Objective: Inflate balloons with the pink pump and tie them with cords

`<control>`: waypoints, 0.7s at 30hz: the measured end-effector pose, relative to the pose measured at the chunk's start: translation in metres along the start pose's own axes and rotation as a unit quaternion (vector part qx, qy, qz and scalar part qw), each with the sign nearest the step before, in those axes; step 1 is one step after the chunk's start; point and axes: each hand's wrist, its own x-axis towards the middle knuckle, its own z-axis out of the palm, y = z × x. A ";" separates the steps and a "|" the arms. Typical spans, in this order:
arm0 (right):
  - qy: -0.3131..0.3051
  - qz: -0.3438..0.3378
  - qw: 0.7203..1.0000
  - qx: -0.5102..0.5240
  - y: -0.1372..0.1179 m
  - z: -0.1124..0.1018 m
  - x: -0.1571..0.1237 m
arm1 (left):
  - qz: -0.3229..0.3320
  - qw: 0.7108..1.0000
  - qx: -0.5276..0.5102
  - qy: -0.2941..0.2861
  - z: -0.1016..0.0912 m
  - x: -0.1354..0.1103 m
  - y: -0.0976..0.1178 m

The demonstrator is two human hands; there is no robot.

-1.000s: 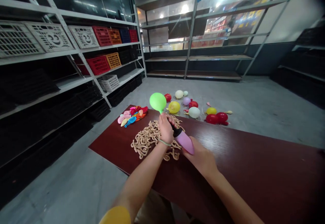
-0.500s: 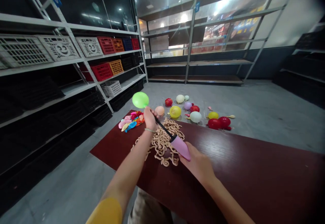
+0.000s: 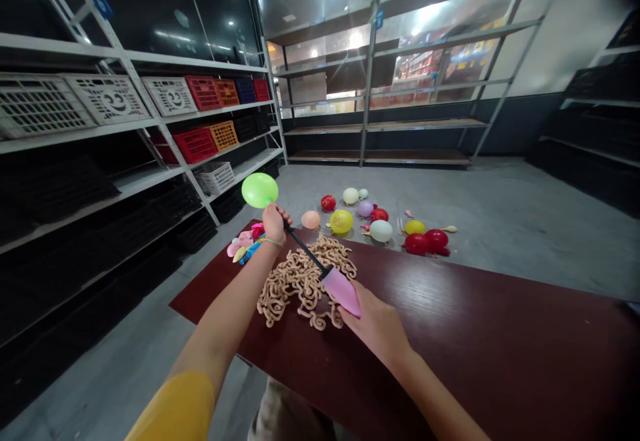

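- Green round balloon (image 3: 259, 190), inflated, pinched at its neck by the left hand (image 3: 274, 223), against the black tube of a pink hand pump (image 3: 340, 292).
- Right hand (image 3: 375, 331) clamped on the pump body; hands apart, linked only by the pump.
- Inflated balloons (image 3: 341, 221) lie on the grey concrete floor (image 3: 500, 241); flat multicoloured balloons (image 3: 240, 248) and coiled tan strands (image 3: 300, 288) lie on the dark red bench (image 3: 450, 321), still to be dealt with.
- Red plastic crates (image 3: 203, 144) on white metal shelving (image 3: 125, 128): contents cannot be told.

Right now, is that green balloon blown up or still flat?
Blown up: the green balloon is round and swollen, gripped at its neck by the left hand.
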 end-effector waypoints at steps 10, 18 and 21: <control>-0.038 0.099 0.994 0.035 0.000 -0.017 0.002 | -0.017 0.993 0.039 -0.114 0.011 -0.095 -0.098; -0.049 0.052 0.996 0.061 -0.007 -0.010 0.001 | 0.031 0.996 0.081 -0.025 0.007 -0.006 -0.020; -0.051 0.057 0.996 0.050 -0.004 -0.008 0.000 | 0.041 0.997 0.062 -0.005 0.011 -0.005 -0.021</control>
